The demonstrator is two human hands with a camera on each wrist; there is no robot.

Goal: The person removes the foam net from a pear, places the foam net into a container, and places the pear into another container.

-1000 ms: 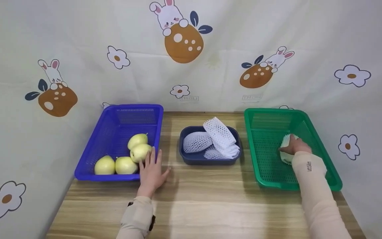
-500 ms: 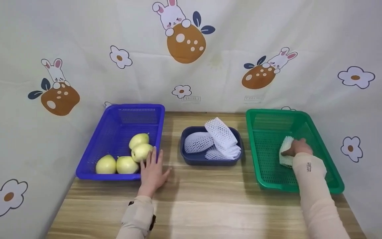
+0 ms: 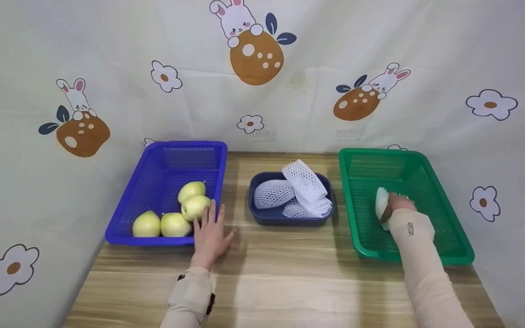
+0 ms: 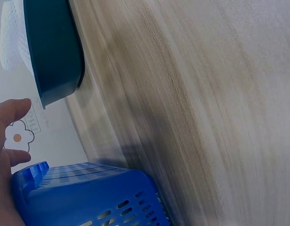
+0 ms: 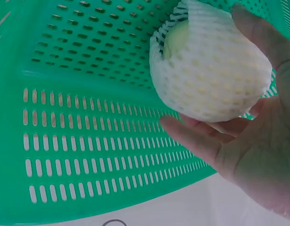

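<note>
My right hand (image 3: 398,206) is down inside the green basket (image 3: 348,200) and grips a pear in a white foam net sleeve (image 5: 213,70). In the right wrist view thumb and fingers lie about the sleeve, and pale green skin shows at its open end. My left hand (image 3: 208,237) rests over the near right corner of the blue basket (image 3: 128,200), fingers spread and fairly straight. Its fingertips touch or nearly touch a bare pear (image 3: 194,207). Several bare yellow-green pears lie in that basket.
Between the baskets stands a small dark blue tub (image 3: 290,222) with several white foam net sleeves (image 3: 306,182), one sticking up above its rim. All three containers stand on a wood-grain table (image 3: 280,273). A patterned cloth (image 3: 308,91) hangs behind and at the sides.
My right hand has shifted left within the green basket, and the sleeved pear has moved left with it. My left hand has stayed at the blue basket's corner.
</note>
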